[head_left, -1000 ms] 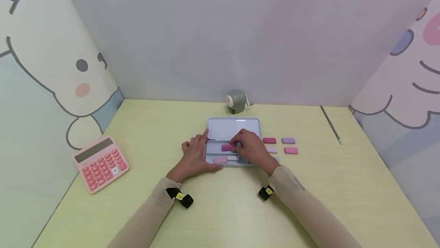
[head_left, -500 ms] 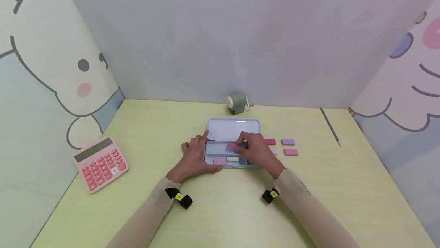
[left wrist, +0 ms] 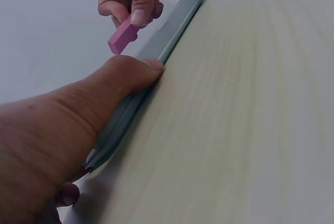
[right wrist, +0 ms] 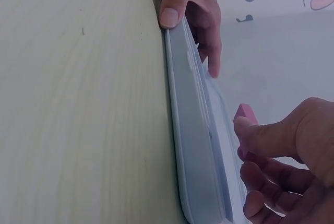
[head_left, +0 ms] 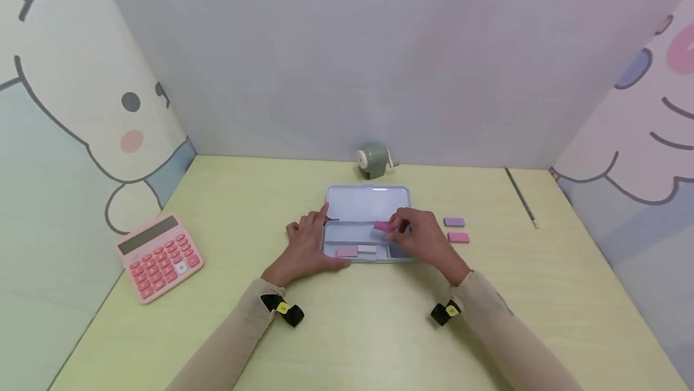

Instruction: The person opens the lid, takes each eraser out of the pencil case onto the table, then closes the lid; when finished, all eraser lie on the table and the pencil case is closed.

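Pinching magenta block (head_left: pixel 381 226) with right hand (head_left: pixel 427 237), pointing lengthwise to left, seemingly above case (head_left: pixel 347 232); bracing left end with spread left hand (head_left: pixel 308 245).

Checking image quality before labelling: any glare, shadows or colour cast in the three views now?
Head: bright, small glare streak on the open lid, soft shadow by the right sleeve; left wrist: dimmer, bluish, shadow under the case; right wrist: likewise dim, bluish, thin shadow along the case.
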The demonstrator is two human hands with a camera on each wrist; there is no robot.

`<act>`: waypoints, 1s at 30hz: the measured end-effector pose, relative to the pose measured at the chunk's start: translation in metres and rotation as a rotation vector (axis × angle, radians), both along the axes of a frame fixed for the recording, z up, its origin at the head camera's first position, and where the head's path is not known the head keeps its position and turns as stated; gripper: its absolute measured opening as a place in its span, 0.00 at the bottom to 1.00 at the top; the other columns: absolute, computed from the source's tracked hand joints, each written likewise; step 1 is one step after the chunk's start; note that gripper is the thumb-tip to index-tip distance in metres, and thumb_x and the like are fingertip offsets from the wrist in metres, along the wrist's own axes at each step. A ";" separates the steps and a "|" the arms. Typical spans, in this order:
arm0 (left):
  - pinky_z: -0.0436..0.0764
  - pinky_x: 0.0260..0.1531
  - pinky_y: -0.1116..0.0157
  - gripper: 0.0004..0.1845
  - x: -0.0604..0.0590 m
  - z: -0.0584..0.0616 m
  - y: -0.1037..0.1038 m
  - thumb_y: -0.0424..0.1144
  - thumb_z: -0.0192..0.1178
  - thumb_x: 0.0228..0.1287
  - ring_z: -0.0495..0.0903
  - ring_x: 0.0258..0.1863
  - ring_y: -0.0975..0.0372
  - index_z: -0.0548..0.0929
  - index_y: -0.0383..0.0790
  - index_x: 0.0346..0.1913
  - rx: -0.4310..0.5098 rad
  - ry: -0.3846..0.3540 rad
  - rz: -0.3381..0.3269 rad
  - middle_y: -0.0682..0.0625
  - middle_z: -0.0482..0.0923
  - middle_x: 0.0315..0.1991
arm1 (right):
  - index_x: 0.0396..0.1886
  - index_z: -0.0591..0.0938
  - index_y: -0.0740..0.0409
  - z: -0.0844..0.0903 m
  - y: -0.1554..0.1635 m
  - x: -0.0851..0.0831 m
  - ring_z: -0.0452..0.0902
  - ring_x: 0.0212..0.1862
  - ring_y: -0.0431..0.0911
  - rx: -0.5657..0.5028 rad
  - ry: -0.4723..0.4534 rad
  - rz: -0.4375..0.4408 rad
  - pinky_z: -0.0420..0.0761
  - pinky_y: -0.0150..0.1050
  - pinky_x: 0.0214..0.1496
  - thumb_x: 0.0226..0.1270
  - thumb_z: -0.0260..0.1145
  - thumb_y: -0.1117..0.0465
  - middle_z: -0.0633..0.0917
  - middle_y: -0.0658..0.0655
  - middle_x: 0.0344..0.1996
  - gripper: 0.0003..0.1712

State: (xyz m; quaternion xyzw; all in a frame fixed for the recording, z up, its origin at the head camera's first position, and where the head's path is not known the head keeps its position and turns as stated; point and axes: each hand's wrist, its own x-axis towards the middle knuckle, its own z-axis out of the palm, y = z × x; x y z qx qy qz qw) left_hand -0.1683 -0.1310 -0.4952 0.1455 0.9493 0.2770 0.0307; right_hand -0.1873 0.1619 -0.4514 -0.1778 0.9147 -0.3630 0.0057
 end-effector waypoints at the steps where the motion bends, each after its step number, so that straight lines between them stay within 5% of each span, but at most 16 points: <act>1: 0.55 0.65 0.37 0.75 0.000 0.000 0.000 0.69 0.80 0.45 0.67 0.67 0.45 0.47 0.41 0.88 0.001 0.003 -0.001 0.38 0.69 0.73 | 0.28 0.84 0.49 0.001 0.002 0.001 0.79 0.38 0.44 -0.007 0.002 -0.001 0.77 0.35 0.40 0.63 0.80 0.64 0.92 0.51 0.39 0.12; 18: 0.55 0.64 0.39 0.76 0.000 0.002 0.001 0.69 0.80 0.45 0.68 0.67 0.45 0.47 0.41 0.88 0.002 0.001 -0.002 0.37 0.69 0.73 | 0.29 0.84 0.49 0.001 0.039 0.012 0.75 0.34 0.44 -0.022 0.028 0.028 0.74 0.33 0.35 0.64 0.79 0.65 0.88 0.50 0.32 0.11; 25: 0.55 0.64 0.38 0.75 -0.002 0.002 0.001 0.69 0.80 0.46 0.68 0.67 0.45 0.47 0.40 0.88 -0.007 -0.003 -0.001 0.37 0.69 0.73 | 0.23 0.83 0.47 0.002 0.056 0.016 0.84 0.40 0.45 -0.001 0.085 0.006 0.73 0.33 0.34 0.61 0.81 0.66 0.94 0.58 0.48 0.15; 30: 0.56 0.64 0.39 0.76 0.000 0.002 0.001 0.70 0.80 0.45 0.68 0.67 0.46 0.47 0.41 0.88 -0.005 -0.002 -0.003 0.38 0.69 0.73 | 0.24 0.83 0.46 0.003 0.073 0.020 0.76 0.34 0.43 0.047 0.082 -0.033 0.72 0.33 0.34 0.62 0.80 0.65 0.92 0.50 0.37 0.14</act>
